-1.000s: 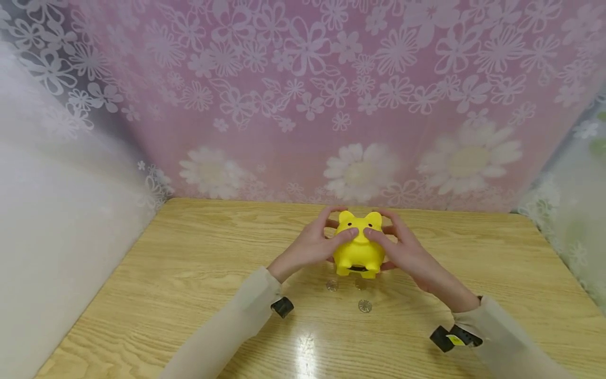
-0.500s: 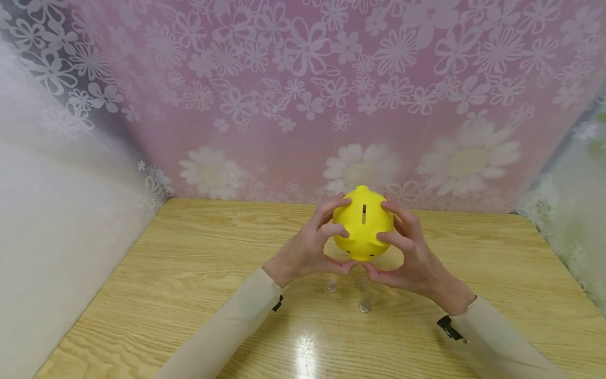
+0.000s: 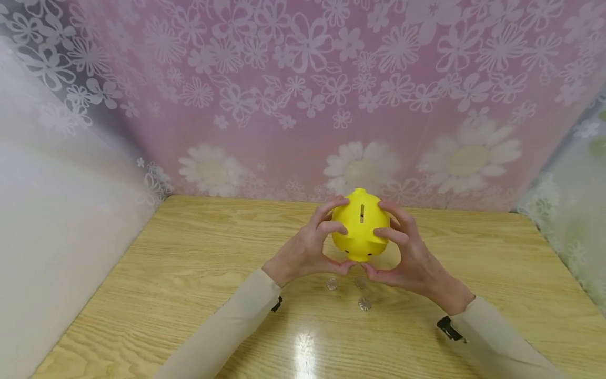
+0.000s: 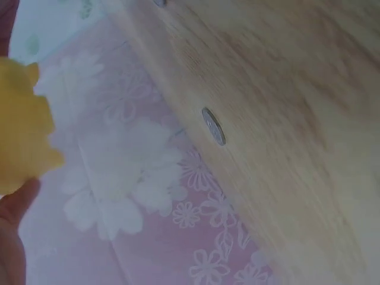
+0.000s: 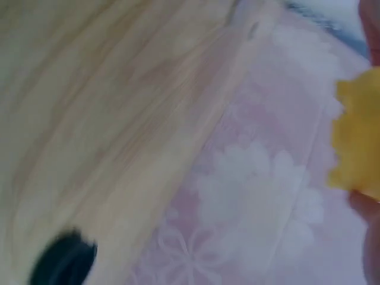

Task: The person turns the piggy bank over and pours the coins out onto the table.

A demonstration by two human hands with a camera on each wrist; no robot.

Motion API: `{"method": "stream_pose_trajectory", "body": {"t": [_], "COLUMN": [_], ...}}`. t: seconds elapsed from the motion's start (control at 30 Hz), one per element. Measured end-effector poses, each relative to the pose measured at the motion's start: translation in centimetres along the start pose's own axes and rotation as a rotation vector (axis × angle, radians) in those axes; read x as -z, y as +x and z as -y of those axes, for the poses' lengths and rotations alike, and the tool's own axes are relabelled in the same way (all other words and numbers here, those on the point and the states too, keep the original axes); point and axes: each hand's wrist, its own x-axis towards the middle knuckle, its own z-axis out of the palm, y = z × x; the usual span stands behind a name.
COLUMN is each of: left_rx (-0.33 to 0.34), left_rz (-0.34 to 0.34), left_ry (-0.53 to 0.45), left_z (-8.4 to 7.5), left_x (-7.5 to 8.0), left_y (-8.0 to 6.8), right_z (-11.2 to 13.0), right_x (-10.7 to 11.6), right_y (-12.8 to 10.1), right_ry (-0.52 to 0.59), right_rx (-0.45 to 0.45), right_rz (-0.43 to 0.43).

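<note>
A yellow piggy bank [image 3: 361,226] is held between both hands over the table, its back and coin slot [image 3: 362,213] facing up. Its snout points toward the person. On its left side, the left hand [image 3: 310,247] grips it with curled fingers, thumb at the snout. The right hand [image 3: 412,252] mirrors that grip on the other side. Parts of the yellow body also show at the edges of the left wrist view [image 4: 24,127] and the right wrist view. Below the thumbs lie silver coins [image 3: 364,303], one left [image 3: 331,284] and a fainter one near the right thumb [image 3: 361,282].
The wooden table [image 3: 189,252] runs back to a pink flowered cloth [image 3: 265,147]. A pale cloth [image 3: 71,210] hangs along the left side. Black straps [image 3: 448,329] sit at both wrists. Light glares on the tabletop near the front.
The piggy bank has tipped from its face and feet showing to its slotted back facing up. Both hands have turned with it, thumbs now below the snout. The coins stay in place.
</note>
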Motion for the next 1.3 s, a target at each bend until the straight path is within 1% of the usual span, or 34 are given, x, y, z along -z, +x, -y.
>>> {"method": "stream_pose_trajectory", "body": {"t": [0.07, 0.1, 0.2, 0.27, 0.3, 0.37, 0.43, 0.53, 0.6, 0.67, 0.73, 0.83, 0.97, 1.07, 1.23, 1.3], "left_rx": [0.13, 0.214, 0.493, 0.652, 0.72, 0.827, 0.912, 1.022, 1.087, 1.127, 1.151, 1.163, 1.157, 1.114, 0.974, 0.932], "left_rz": [0.025, 0.038, 0.064, 0.08, 0.091, 0.123, 0.158, 0.211, 0.237, 0.263, 0.286, 0.314, 0.328, 0.314, 0.281, 0.274], "left_ry": [-0.082, -0.133, -0.298, -0.385, -0.418, -0.429, -0.45, -0.476, -0.53, -0.574, -0.617, -0.669, -0.693, -0.704, -0.685, -0.668], "left_z": [-0.1, -0.2, -0.4, -0.6, -0.6, -0.6, -0.6, -0.6, -0.5, -0.5, -0.4, -0.4, -0.4, -0.2, 0.3, 0.4], "left_x": [0.0, 0.0, -0.1, -0.2, -0.3, -0.5, -0.6, -0.7, -0.7, -0.6, -0.5, -0.4, -0.2, -0.3, -0.5, -0.7], "left_y": [-0.1, -0.1, 0.0, 0.2, 0.3, 0.5, 0.7, 0.8, 0.8, 0.8, 0.8, 0.8, 0.7, 0.6, 0.6, 0.5], "right_z": [0.2, 0.4, 1.0, 1.4, 1.6, 1.7, 1.7, 1.6, 1.6, 1.5, 1.5, 1.5, 1.6, 1.6, 1.5, 1.4], "right_x": [0.0, 0.0, 0.1, 0.2, 0.3, 0.4, 0.5, 0.7, 0.8, 0.8, 0.8, 0.8, 0.7, 0.7, 0.9, 1.0], "right_y": [0.0, 0.0, 0.3, 0.6, 0.9, 1.3, 1.8, 2.2, 2.4, 2.5, 2.5, 2.6, 2.6, 2.5, 1.9, 1.6], "right_ry": [0.051, 0.07, 0.138, 0.152, 0.151, 0.2, 0.262, 0.389, 0.456, 0.499, 0.517, 0.526, 0.522, 0.48, 0.314, 0.281], "right_rx": [-0.107, -0.177, -0.456, -0.649, -0.741, -0.907, -1.042, -1.201, -1.272, -1.31, -1.333, -1.35, -1.349, -1.293, -1.117, -1.061], "right_rz": [0.014, 0.02, 0.069, 0.131, 0.169, 0.239, 0.291, 0.323, 0.327, 0.333, 0.346, 0.372, 0.387, 0.381, 0.365, 0.353]}}
